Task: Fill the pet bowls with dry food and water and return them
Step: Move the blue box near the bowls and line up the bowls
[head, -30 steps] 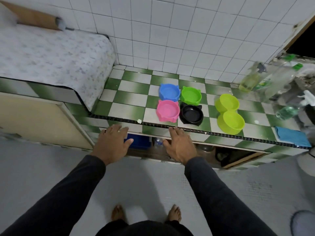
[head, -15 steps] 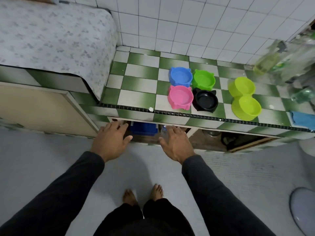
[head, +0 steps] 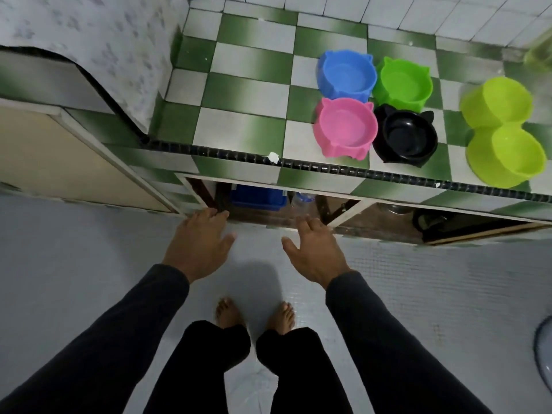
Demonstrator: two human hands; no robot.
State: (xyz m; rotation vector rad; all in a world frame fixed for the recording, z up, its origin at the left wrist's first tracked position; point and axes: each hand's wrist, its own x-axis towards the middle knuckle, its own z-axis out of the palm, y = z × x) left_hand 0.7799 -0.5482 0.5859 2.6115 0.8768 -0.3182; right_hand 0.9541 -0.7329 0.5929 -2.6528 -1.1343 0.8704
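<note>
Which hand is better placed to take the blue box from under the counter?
Probably the left hand: its fingertips are just below the blue box in the opening. The right hand is further right, under a bottle.

Four single bowls (head: 375,104) sit in a square on the counter (head: 245,94), with a double bowl (head: 503,131) to their right. Below the counter's edge, what may be a bin (head: 258,198) stands in an open cupboard (head: 274,206), beside a bottle (head: 301,199).
</note>
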